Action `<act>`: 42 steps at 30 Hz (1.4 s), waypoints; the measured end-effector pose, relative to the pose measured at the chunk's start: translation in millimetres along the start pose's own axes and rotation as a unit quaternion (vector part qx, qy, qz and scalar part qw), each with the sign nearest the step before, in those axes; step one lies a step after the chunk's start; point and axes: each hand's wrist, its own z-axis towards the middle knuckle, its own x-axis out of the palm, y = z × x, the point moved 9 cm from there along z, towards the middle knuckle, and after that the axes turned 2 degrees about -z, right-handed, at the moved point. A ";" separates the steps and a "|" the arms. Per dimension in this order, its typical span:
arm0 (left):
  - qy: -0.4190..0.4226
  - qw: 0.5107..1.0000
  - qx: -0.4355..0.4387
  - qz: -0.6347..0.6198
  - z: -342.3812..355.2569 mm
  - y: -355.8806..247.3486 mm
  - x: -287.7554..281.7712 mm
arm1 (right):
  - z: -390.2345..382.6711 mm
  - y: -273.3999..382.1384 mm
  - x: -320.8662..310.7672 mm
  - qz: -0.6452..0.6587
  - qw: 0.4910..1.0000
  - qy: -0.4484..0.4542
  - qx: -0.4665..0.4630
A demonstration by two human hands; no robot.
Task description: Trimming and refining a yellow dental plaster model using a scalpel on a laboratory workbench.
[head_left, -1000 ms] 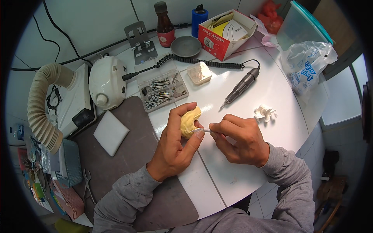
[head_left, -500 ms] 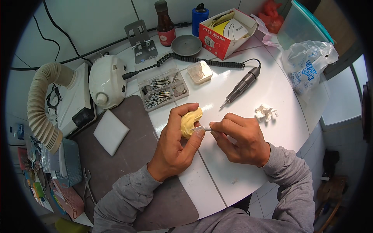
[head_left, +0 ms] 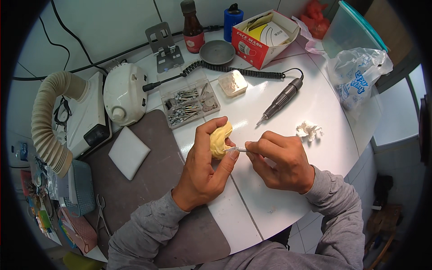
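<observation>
My left hand (head_left: 203, 168) is closed round a pale yellow curved piece that looks like a dental cast (head_left: 220, 140), its thumb along the near side and its fingers behind. Pinched in my right hand (head_left: 281, 161) is a slim metal carving tool (head_left: 241, 149) with a ridged grip. Its thin tip meets the cast's right side, just above my left thumb; the exact contact is too small to make out. Both hands are over the white table, right of the grey mat.
A rotary handpiece (head_left: 282, 100) lies beyond my right hand, its coiled cord running to the white motor unit (head_left: 125, 94). Crumpled tissue (head_left: 308, 131) sits at the right. Farther back are a bur box (head_left: 189, 103) and a mask box (head_left: 264, 39). A white square block (head_left: 129, 153) rests on the mat (head_left: 148, 202).
The tool's tip and the right hand have shifted very slightly to the right. The left hand still holds the cast, turned a little. Nothing was let go.
</observation>
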 end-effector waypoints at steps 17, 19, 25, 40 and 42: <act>-0.022 0.997 0.009 0.068 0.5 -2.5 -3.5 | 2.7 4.5 -2.7 -0.020 1.000 0.001 -0.009; -0.026 0.998 0.012 0.053 0.4 -1.9 -2.0 | 3.1 4.3 -3.1 -0.020 1.000 0.001 -0.009; 0.002 0.999 0.020 0.037 -0.4 -3.4 0.9 | 2.2 3.1 -4.2 0.000 1.000 0.010 -0.012; 0.023 1.000 0.007 0.012 -0.9 -2.1 3.3 | 3.0 3.3 -4.0 0.003 1.000 0.016 -0.017; 0.024 1.000 0.009 0.007 -1.1 0.5 3.1 | 3.0 3.4 -3.1 -0.001 1.000 0.020 -0.013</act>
